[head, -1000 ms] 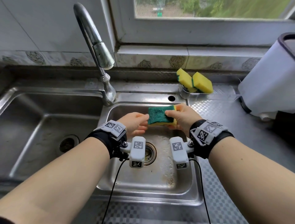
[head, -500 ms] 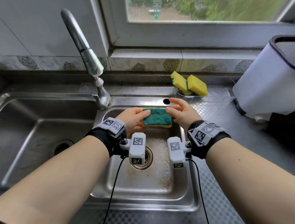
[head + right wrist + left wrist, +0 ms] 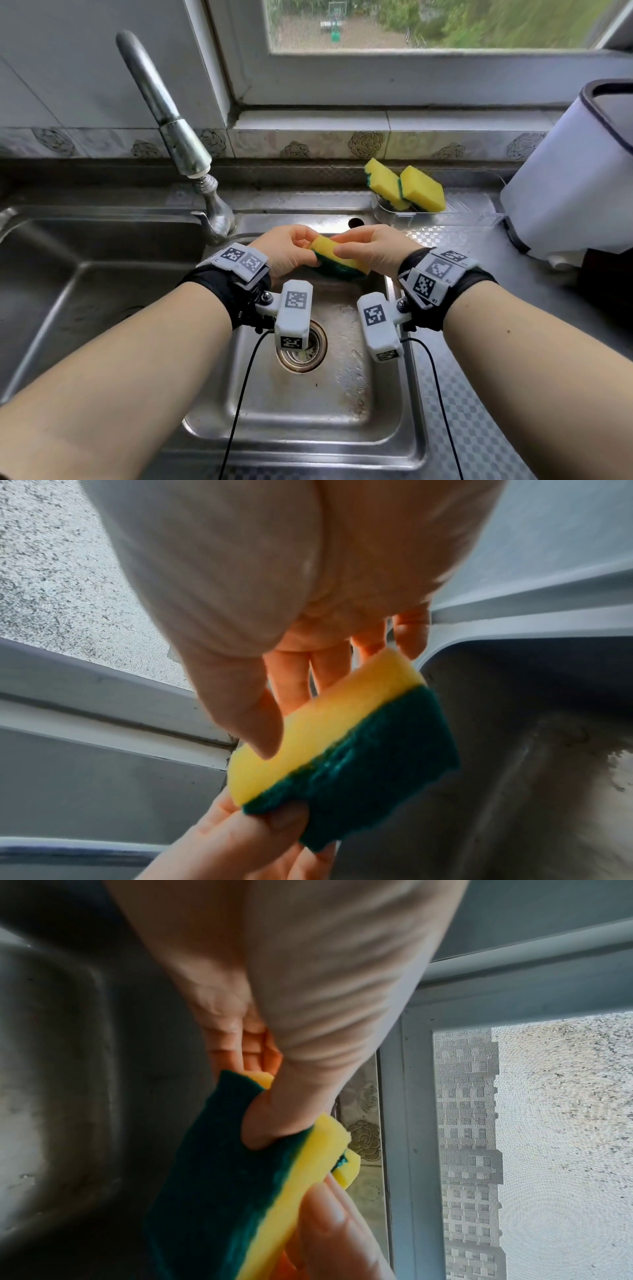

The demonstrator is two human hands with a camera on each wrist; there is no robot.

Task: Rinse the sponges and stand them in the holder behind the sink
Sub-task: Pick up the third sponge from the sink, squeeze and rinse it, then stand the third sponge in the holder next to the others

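Observation:
A yellow sponge with a green scouring side [image 3: 337, 261] [image 3: 236, 1191] [image 3: 346, 745] hangs over the back of the small sink basin [image 3: 308, 421], held between both hands. My left hand [image 3: 284, 250] pinches its left end, thumb [image 3: 277, 1123] pressed into the green side. My right hand [image 3: 371, 250] pinches the right end, thumb [image 3: 253, 723] on the yellow foam and fingers behind. The yellow side faces up, tilted. Two more yellow sponges [image 3: 404, 188] stand leaning in the clear holder [image 3: 445, 217] behind the sink.
The faucet [image 3: 171, 126] arches over the divider to the left, no water running. A large basin [image 3: 85, 291] lies at the left. A white container [image 3: 575, 178] stands on the right counter. The drain [image 3: 303, 349] sits under my wrists.
The sponge has been turned over between my hands: its green side faced up before, now the yellow foam does. Both hands shifted slightly back toward the sink rim.

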